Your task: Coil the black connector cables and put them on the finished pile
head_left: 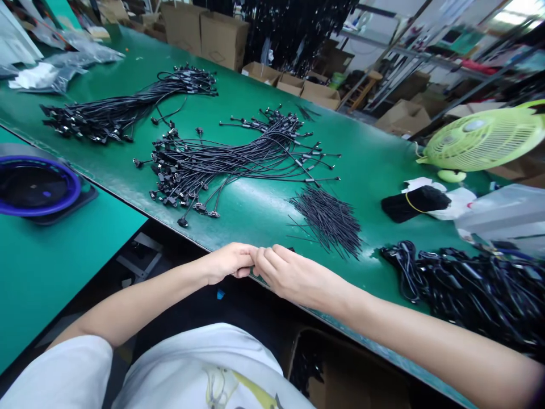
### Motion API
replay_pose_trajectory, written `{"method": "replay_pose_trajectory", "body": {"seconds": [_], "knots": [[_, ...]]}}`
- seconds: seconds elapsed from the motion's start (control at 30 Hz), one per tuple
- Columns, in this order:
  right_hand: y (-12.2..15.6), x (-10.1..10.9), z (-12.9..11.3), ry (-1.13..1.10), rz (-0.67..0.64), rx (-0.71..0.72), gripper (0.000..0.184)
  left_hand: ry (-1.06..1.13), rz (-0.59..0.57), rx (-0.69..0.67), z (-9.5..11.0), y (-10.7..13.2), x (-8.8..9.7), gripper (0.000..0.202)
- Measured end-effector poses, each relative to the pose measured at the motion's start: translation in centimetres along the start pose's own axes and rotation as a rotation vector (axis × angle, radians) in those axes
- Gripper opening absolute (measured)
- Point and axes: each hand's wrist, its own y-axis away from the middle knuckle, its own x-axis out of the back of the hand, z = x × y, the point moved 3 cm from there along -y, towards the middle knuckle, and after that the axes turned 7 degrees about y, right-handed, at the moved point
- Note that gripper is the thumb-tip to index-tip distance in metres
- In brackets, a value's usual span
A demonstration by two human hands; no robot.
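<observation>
My left hand (230, 262) and my right hand (289, 275) meet just over the near edge of the green workbench (255, 218), fingertips touching. Their curled fingers hide whatever may lie between them. The closest item is a bundle of thin black cables (327, 221), lying loose just beyond my right hand. Farther out, a large spread of black cables with small connectors (238, 153) fans across the bench. Another such bundle (128, 105) lies beyond it to the left. A heap of thicker black cables (464, 289) sits to the right of my right forearm.
A yellow-green fan (485, 139) rests at the bench's far right, near a black bundle tied with yellow string (415, 203) and a plastic bag (502, 213). A blue-rimmed round container (36, 186) stands on a green table at left. Cardboard boxes (223, 40) line the far side.
</observation>
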Motion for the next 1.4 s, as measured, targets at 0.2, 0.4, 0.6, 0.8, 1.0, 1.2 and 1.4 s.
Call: {"method": "replay_pose_trajectory", "body": {"seconds": [0.2, 0.4, 0.6, 0.8, 1.0, 1.2, 1.4], "knots": [[-0.1, -0.9, -1.0, 0.058, -0.049, 0.052, 0.028, -0.06, 0.059, 0.009, -0.6, 0.2, -0.6, 0.026], [-0.5, -3.5, 0.2, -0.084, -0.002, -0.366, 0.019, -0.357, 0.337, -0.197, 0.2, 0.3, -0.4, 0.065], [-2.0, -4.9, -0.2, -0.216, 0.186, -0.991, 0.025, -0.025, 0.277, -0.431, 1.5, -1.8, 0.1, 0.051], [-0.6, -5.7, -1.1, -0.861, 0.285, -1.137, 0.029, -0.295, 0.325, -0.627, 3.1, 0.6, 1.0, 0.054], [0.0, -5.1, -0.3, -0.31, 0.189, -1.028, 0.024, -0.435, 0.188, -0.458, 1.0, 0.9, 0.9, 0.059], [-1.2, -3.6, -1.5, -0.166, 0.289, -0.683, 0.025, -0.035, 0.226, -0.12, -0.3, -0.8, 2.7, 0.071], [0.3, -2.1, -0.4, -0.151, 0.325, -0.579, 0.023, -0.02, 0.166, -0.145, 0.0, 0.6, 2.0, 0.041]]}}
